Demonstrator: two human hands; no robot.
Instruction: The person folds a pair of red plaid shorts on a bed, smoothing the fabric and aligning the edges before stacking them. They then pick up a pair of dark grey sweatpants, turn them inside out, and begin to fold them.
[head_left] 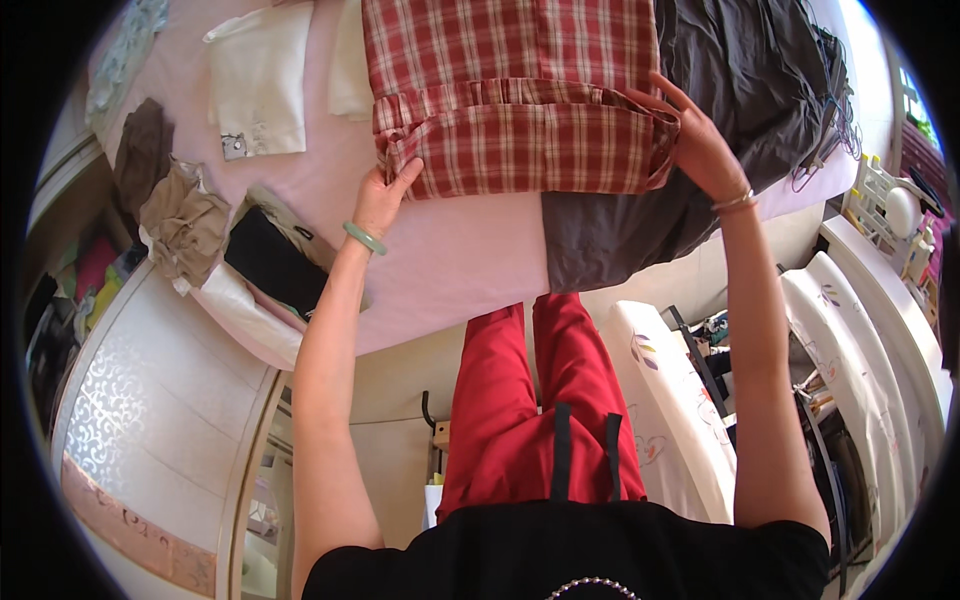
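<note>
A red-and-white plaid cloth garment [520, 150] lies on the pink-covered bed in front of me, its near part folded over into a wide band. My left hand [385, 200], with a green bangle at the wrist, grips the band's near left corner, thumb on top and the other fingers hidden by the cloth. At the band's right end my right hand [708, 155] touches the fabric with its fingers stretched out and apart; its thumb is hidden. Dark grey trousers or a similar garment [610, 240] lie partly under the plaid cloth and to its right.
A folded white garment [262, 85] lies at the far left of the bed [430, 270]. Crumpled brown clothing [185, 225] and a black cloth [275, 260] sit near the left edge. Wire hangers [835, 110] lie at the right. Below, white covers [670, 410] drape over a rack.
</note>
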